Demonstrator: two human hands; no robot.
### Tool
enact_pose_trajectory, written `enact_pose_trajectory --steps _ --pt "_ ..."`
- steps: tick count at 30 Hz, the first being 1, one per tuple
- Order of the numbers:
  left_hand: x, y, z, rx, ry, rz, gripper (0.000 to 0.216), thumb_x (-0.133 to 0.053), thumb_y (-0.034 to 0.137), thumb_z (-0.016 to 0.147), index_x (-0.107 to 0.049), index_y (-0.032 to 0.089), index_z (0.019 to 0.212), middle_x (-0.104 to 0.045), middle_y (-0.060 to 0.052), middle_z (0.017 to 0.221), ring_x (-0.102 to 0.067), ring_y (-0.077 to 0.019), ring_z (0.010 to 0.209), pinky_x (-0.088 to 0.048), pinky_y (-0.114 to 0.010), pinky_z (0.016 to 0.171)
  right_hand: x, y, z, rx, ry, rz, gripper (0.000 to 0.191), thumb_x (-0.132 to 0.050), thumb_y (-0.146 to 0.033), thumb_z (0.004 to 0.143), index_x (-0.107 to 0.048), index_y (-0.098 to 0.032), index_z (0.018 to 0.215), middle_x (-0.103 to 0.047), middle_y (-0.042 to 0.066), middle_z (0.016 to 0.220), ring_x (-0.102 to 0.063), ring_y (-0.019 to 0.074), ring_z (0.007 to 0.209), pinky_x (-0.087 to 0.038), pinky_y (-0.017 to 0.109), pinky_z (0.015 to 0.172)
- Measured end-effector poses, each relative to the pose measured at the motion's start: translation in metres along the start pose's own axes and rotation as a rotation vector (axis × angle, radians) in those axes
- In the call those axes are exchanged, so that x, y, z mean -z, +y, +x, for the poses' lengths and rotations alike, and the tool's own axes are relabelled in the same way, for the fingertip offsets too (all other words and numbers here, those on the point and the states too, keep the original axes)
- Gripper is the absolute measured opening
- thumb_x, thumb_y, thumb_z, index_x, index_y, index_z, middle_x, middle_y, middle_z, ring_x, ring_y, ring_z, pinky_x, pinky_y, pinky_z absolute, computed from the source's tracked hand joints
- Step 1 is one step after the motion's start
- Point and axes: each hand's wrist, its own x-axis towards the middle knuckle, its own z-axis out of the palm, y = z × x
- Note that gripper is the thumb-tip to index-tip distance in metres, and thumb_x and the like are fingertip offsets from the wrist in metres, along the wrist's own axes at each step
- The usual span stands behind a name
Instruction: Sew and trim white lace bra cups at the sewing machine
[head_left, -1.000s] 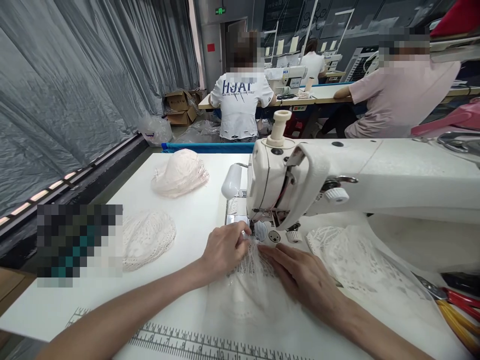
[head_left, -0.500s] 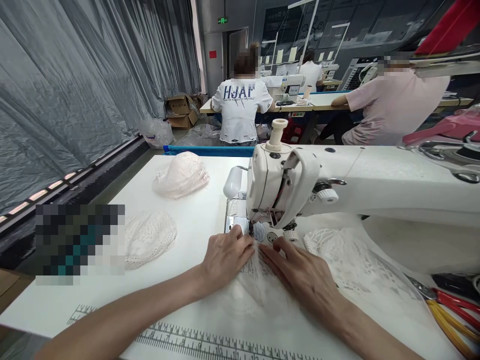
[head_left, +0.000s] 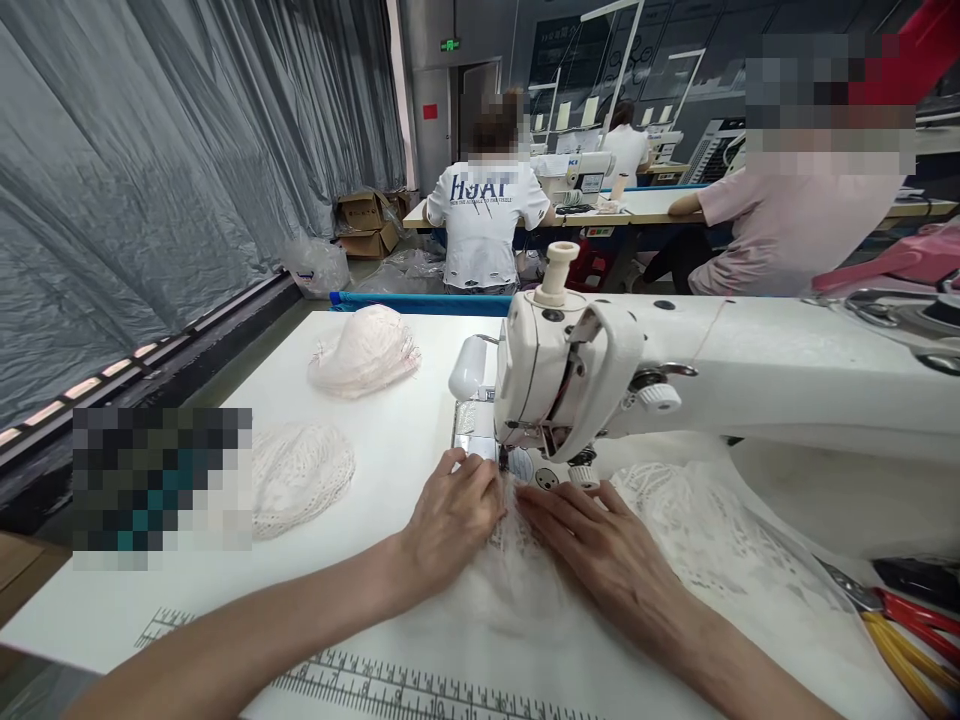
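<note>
White lace fabric (head_left: 517,585) lies bunched under the needle area of a white sewing machine (head_left: 559,375). My left hand (head_left: 456,515) is closed on its left side, fingers bent together just in front of the presser foot (head_left: 505,458). My right hand (head_left: 600,540) lies over the fabric's right side, fingers stretched out and fingertips near the needle; its thumb is hidden. More white lace (head_left: 690,510) spreads under the machine arm, right of my right hand.
Two pale cup-shaped pieces, one plain (head_left: 365,350) and one lacy (head_left: 304,475), rest on the white table (head_left: 405,400). A printed ruler (head_left: 390,690) runs along the front. Red-and-yellow-handled tools (head_left: 900,640) lie at right. People (head_left: 484,225) sit at machines beyond.
My right hand's fingers have straightened and flattened over the fabric. My left hand has shifted slightly, its fingers drawn closer together. The view has moved a little.
</note>
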Motion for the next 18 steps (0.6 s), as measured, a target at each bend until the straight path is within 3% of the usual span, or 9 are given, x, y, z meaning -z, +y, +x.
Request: enact_pose_trajectory --steps 6,12,18 --pt "-0.008 -0.012 0.004 0.012 0.014 0.053 0.005 -0.052 0.014 0.087 -0.055 0.012 0.085 -0.057 -0.006 0.088 -0.055 -0.0178 0.085 -0.038 -0.036 0.079 -0.003 0.009 0.004 -0.076 -0.086 0.011 0.037 -0.038 -0.035 0.095 -0.055 -0.012 0.118 -0.063 0.012 0.116 -0.058 0.0254 0.089 -0.035 0.042 0.077" --pt "-0.015 -0.015 0.009 0.021 0.072 0.085 0.005 -0.051 0.016 0.087 -0.052 0.012 0.084 -0.055 -0.003 0.083 -0.053 -0.0162 0.081 -0.036 -0.035 0.079 -0.005 0.015 0.007 -0.098 -0.137 -0.014 0.041 -0.032 -0.035 0.097 -0.052 -0.011 0.123 -0.065 0.015 0.109 -0.057 0.0267 0.091 -0.032 0.044 0.080" --pt "-0.015 -0.020 0.010 0.037 0.050 0.113 0.007 -0.045 0.018 0.091 -0.051 0.015 0.087 -0.055 -0.001 0.083 -0.053 -0.0150 0.081 -0.035 -0.035 0.080 -0.007 0.022 0.006 -0.067 -0.118 0.022 0.040 -0.033 -0.035 0.097 -0.048 -0.013 0.127 -0.063 0.014 0.114 -0.055 0.0270 0.096 -0.030 0.045 0.083"
